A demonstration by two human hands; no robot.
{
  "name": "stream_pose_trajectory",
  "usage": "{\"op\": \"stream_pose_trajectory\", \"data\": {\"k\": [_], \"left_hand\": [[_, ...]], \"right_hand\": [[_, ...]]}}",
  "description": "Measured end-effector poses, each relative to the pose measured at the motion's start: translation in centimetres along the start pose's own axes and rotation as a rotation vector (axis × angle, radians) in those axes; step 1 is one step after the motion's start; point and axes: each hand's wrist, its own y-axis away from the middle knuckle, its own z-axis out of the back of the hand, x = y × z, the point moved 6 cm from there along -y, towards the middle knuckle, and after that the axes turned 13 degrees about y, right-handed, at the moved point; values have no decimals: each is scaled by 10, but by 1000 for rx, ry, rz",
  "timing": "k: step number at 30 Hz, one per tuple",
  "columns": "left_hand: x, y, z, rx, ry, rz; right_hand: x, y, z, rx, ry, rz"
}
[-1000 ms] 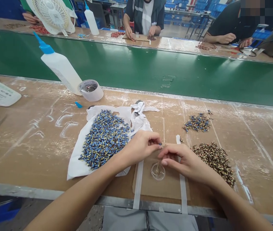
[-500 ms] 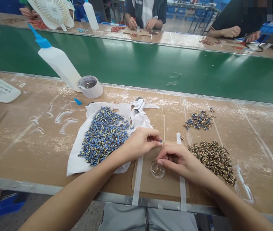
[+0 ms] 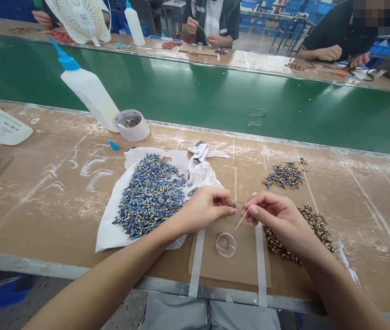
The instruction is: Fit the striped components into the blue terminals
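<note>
My left hand [image 3: 208,208] is closed in a pinch on a small blue piece [image 3: 233,206], mostly covered by the fingertips. My right hand [image 3: 274,215] grips a thin wooden toothpick [image 3: 241,220], its tip slanting down and left. Below the fingers, a small clear cup [image 3: 225,244] stands on a cardboard sheet [image 3: 229,270] taped to the table. A heap of small blue, yellow and black pieces [image 3: 150,197] lies on white paper [image 3: 107,238] left of my left hand. Partly behind my right hand is a pile of dark and cream pieces [image 3: 314,224].
A smaller pile [image 3: 285,175] of similar pieces lies at the right. A tape roll [image 3: 132,126], a blue-tipped white bottle [image 3: 90,94] and a blue cap [image 3: 113,145] are at the back left. Beyond the green belt [image 3: 195,96], several people work at another bench with a fan [image 3: 78,18].
My hands have drawn apart, the right one moving right and up away from the cup. The toothpick in it now shows. Across the belt, a person's hand has lifted with a thin stick.
</note>
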Motion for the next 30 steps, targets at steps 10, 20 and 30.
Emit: {"op": "stream_pose_trajectory", "data": {"k": [10,20,30], "left_hand": [[8,-1,-6,26,119,63],[6,0,-7,38,121,46],[7,0,-6,30,87,15]], "right_hand": [[7,9,25,-458,253,162],[7,8,19,-409,380,190],[10,10,15,-404,481,245]]}}
